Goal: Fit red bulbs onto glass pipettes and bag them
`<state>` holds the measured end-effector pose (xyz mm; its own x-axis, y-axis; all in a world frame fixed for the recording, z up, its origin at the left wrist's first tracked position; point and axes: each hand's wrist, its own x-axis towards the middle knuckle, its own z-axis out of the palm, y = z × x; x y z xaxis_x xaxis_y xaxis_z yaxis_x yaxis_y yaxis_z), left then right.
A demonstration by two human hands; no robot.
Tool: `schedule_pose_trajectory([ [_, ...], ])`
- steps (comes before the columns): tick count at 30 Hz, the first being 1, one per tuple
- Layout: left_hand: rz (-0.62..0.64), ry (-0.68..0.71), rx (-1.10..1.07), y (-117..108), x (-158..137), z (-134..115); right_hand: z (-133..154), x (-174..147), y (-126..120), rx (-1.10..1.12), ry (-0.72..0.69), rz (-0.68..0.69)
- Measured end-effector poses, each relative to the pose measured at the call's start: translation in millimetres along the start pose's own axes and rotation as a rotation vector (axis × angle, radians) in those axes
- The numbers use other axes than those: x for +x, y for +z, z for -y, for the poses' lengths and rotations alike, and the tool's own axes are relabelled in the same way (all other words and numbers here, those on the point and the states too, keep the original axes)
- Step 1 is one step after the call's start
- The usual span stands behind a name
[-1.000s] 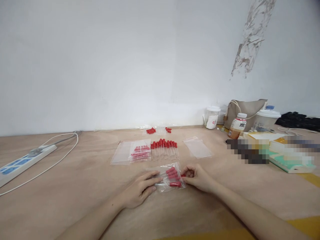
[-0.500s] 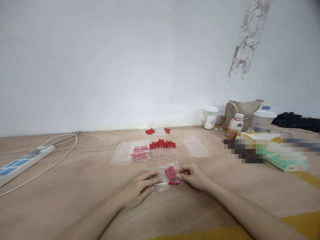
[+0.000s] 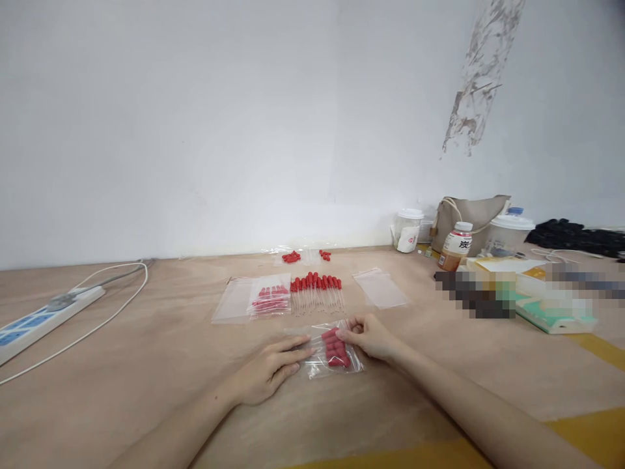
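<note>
A clear zip bag [image 3: 317,370] lies on the table in front of me, with several red-handled pieces [image 3: 336,352] inside. My left hand [image 3: 268,370] rests on the bag's left end, fingers stretched out and holding nothing. At the upper right edge, by the zip strip, my right hand [image 3: 374,335] pinches the bag between thumb and fingers. Just beyond it stands a row of loose red-handled pieces [image 3: 317,286] with thin pale shafts. Left of the row lie filled clear bags [image 3: 271,299]; to the right lie flat zip bags [image 3: 381,288].
Small red pieces [image 3: 291,257] lie on clear plastic near the wall. A power strip [image 3: 53,312] with a white cable is at left. On the right are a lidded cup [image 3: 409,231], a bottle [image 3: 456,246], a grey bag [image 3: 471,221] and a green-and-white tray [image 3: 551,316].
My right hand has shifted slightly left and up along the bag's edge, its thumb now over the red pieces. The bag lies a little flatter; my left hand stays put.
</note>
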<state>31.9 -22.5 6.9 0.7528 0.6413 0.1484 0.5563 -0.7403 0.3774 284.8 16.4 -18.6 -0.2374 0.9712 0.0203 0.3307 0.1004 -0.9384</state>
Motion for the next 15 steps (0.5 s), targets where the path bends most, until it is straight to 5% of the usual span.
schedule_pose_trajectory([
  [5, -0.057, -0.015, -0.027, -0.8, 1.7, 5.8, 4.0, -2.2, -0.6, 0.141, 0.066, 0.108],
  [9, -0.177, -0.066, 0.013, 1.5, 2.4, 10.1, 15.1, -9.9, -1.8, 0.519, 0.125, 0.219],
  [15, -0.252, 0.114, 0.146, 10.5, 7.9, -6.5, 19.3, -19.8, 13.6, 0.793, 0.202, 0.268],
])
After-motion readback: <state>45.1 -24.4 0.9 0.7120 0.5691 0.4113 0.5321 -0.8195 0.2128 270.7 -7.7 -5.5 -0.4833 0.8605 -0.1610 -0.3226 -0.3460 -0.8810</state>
